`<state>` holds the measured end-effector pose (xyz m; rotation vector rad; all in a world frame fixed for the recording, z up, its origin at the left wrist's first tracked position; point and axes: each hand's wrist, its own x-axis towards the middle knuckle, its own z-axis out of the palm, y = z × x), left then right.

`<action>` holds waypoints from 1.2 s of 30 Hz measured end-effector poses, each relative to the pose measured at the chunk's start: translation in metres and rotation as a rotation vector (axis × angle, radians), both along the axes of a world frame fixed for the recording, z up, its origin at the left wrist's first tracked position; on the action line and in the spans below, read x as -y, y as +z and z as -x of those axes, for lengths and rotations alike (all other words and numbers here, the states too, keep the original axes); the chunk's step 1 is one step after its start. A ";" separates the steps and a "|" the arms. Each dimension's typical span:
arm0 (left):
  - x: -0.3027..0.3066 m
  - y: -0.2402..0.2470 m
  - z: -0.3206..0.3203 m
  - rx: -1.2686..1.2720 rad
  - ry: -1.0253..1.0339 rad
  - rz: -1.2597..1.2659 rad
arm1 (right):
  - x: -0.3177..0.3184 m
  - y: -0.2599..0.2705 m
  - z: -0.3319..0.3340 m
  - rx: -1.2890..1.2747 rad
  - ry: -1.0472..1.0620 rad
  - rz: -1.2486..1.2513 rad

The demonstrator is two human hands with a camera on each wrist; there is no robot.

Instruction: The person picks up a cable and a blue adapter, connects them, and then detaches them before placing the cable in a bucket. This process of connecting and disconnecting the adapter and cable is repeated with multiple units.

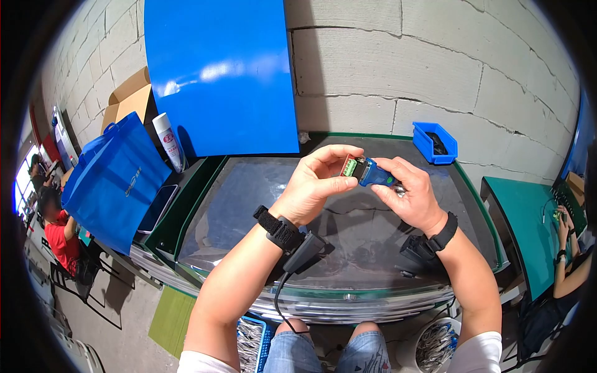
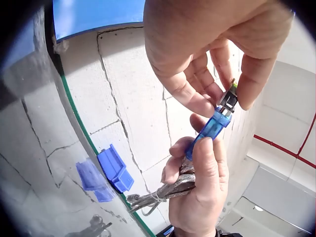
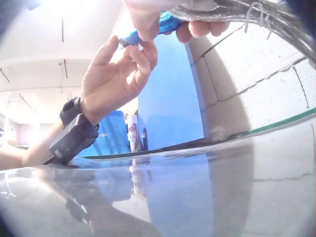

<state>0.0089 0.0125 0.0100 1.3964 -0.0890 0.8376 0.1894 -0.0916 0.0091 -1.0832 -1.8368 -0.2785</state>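
Observation:
Both hands are raised over the dark bench top, holding two joined parts. My left hand (image 1: 311, 189) pinches a small terminal block adapter (image 1: 349, 167), green with a reddish edge, between thumb and fingers. My right hand (image 1: 415, 194) grips a translucent blue serial connector (image 1: 378, 176), thumb on one side and fingers on the other. In the left wrist view the metal end of the blue connector meets the terminal block adapter in line. A bundled grey cable (image 2: 170, 191), tied with a thin twist, trails from the connector through my right hand.
A blue bin (image 1: 445, 153) with dark contents stands at the bench's back right. A spray can (image 1: 169, 143), a blue bag (image 1: 115, 180) and a dark flat device (image 1: 159, 208) are at left. Below sit a blue basket (image 1: 266, 342) and a white bucket (image 1: 407, 348) of cables. People work on both sides.

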 end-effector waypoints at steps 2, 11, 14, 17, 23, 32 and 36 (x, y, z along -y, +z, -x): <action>0.000 0.000 0.000 -0.010 0.007 0.001 | 0.000 0.000 0.000 0.008 -0.009 -0.009; 0.000 0.000 -0.001 -0.002 0.005 0.001 | 0.000 0.001 0.001 0.000 0.000 0.004; 0.001 0.000 -0.001 0.000 0.009 -0.005 | 0.002 0.002 0.002 0.013 -0.004 0.009; 0.001 0.001 0.000 -0.003 0.005 -0.009 | 0.002 0.003 0.002 0.015 -0.001 0.013; 0.002 0.002 0.001 -0.010 -0.008 0.014 | 0.002 0.002 0.002 0.007 0.001 0.029; 0.000 0.001 0.000 -0.013 -0.008 0.003 | 0.003 0.003 0.002 0.019 -0.011 0.037; 0.001 0.000 -0.001 0.004 -0.007 0.004 | 0.002 0.002 0.001 0.012 -0.010 0.020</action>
